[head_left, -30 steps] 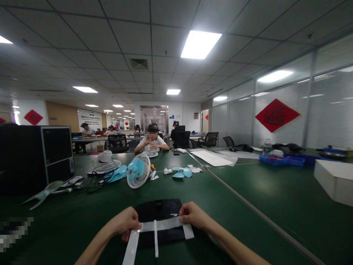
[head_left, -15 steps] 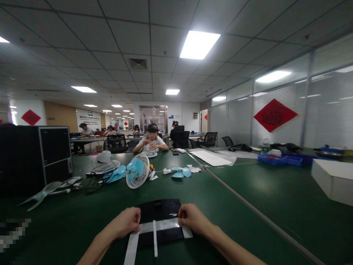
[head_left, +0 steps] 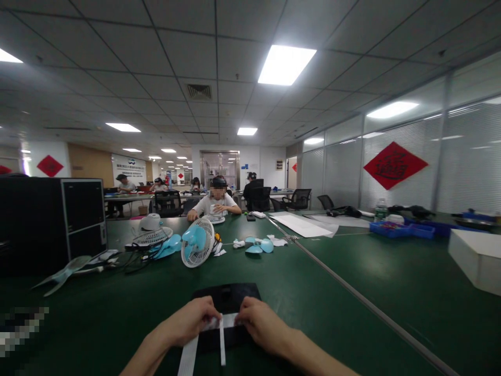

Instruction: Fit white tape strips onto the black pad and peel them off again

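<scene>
A black flat panel [head_left: 227, 295] lies on the green table [head_left: 321, 292] right in front of me. White strips [head_left: 221, 342] cross over its near half. My left hand [head_left: 193, 322] and my right hand [head_left: 258, 324] sit close together over the panel, fingers curled and pinching the horizontal white strip near the middle. A loose end of the strip [head_left: 188, 357] hangs toward me under my left wrist. The strip's right end is hidden under my right hand.
A small white and blue fan [head_left: 198, 242], fan blades [head_left: 258, 244], a grille [head_left: 152, 236] and cables lie further back. A black computer case [head_left: 50, 222] stands at left. A white box [head_left: 475, 258] and blue trays [head_left: 401, 228] sit at right. A person [head_left: 216, 201] sits opposite.
Both hands have slid inward along the white strip and are now almost touching at the middle. The strip's right end has gone under my right hand.
</scene>
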Tool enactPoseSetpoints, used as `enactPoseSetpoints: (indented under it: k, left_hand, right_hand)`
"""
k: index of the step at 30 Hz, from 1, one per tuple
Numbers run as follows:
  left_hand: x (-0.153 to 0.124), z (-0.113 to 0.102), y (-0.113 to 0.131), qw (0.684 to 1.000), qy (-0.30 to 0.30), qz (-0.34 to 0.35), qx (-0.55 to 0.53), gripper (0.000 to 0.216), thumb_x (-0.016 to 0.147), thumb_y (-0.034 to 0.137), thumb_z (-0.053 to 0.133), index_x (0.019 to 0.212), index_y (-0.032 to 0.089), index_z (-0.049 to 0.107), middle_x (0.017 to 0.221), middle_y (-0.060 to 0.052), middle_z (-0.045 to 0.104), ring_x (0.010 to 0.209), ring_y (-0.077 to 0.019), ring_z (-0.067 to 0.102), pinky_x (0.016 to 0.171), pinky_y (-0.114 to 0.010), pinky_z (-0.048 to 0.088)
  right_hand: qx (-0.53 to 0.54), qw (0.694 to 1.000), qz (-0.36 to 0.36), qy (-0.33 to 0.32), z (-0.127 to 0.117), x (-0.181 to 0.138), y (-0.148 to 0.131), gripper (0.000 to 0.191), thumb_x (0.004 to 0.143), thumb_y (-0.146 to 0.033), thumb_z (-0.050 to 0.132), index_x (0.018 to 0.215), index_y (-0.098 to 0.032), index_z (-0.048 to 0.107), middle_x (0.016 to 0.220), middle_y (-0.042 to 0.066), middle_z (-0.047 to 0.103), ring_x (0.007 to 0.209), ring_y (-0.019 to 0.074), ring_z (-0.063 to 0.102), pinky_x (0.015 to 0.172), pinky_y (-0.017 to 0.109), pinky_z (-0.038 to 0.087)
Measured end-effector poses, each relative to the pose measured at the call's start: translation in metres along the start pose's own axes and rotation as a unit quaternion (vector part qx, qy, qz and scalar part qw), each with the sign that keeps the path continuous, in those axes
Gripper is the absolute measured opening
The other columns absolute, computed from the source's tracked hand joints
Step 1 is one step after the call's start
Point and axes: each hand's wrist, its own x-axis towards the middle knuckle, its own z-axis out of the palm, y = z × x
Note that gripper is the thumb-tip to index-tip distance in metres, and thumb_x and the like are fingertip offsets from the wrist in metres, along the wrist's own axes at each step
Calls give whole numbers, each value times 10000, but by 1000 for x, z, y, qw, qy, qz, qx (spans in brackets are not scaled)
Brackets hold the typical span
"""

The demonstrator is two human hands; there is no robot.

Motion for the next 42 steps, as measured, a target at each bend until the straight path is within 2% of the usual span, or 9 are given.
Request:
enactPoseSetpoints:
  k: [4, 10, 24, 29, 34, 42]
  left_hand:
    - [1, 2, -6, 1000, -5, 7, -4, 396, 800, 143, 420, 1061, 300, 673, 1007, -13, 557, 900, -143, 528, 805, -237, 387]
    - [4, 6, -14, 1000, -5, 6, -14, 374, 821, 180, 417, 1079, 281, 668, 1009, -18, 555, 887, -150, 521, 807, -246, 386]
    - [3, 4, -7, 1000, 7, -8, -11, 387, 773, 145, 428, 1042, 259, 682, 991, -20, 572, 880, -143, 530, 783, -237, 386]
    - [4, 4, -10, 1000, 11, -7, -19, 401, 719, 114, 452, 1005, 257, 694, 973, -14, 579, 883, -151, 542, 780, -235, 396]
    - [6, 8, -17, 999, 20, -11, -28, 407, 698, 93, 435, 979, 246, 685, 972, -6, 586, 847, -134, 548, 741, -219, 404]
    - [3, 3, -26, 995, 18, -86, -40, 283, 652, 124, 476, 859, 190, 657, 889, -8, 613, 771, -140, 556, 628, -212, 395]
  right_hand:
    - [-59, 996, -61, -17, 8, 12, -22, 409, 827, -64, 387, 1091, -225, 655, 1038, 57, 596, 934, 170, 522, 793, 249, 397]
    - [-125, 988, -84, -19, 24, 16, -24, 350, 804, -92, 420, 1053, -164, 656, 1016, 92, 600, 918, 204, 499, 815, 293, 400]
    - [-92, 984, -156, -3, 39, -2, -21, 301, 780, -214, 506, 1049, -164, 633, 1114, 89, 621, 1016, 224, 503, 907, 303, 381]
    - [-40, 994, -102, 7, 33, 3, -25, 233, 816, -177, 457, 916, -192, 667, 1037, 52, 660, 982, 192, 534, 897, 298, 372]
    - [-44, 998, -49, 1, 30, 13, -33, 237, 861, -256, 476, 991, -180, 659, 1025, 65, 675, 962, 193, 560, 893, 291, 375]
    - [8, 997, 59, 44, 15, 9, -20, 289, 898, -283, 430, 987, -204, 694, 966, 60, 700, 900, 184, 609, 800, 253, 405]
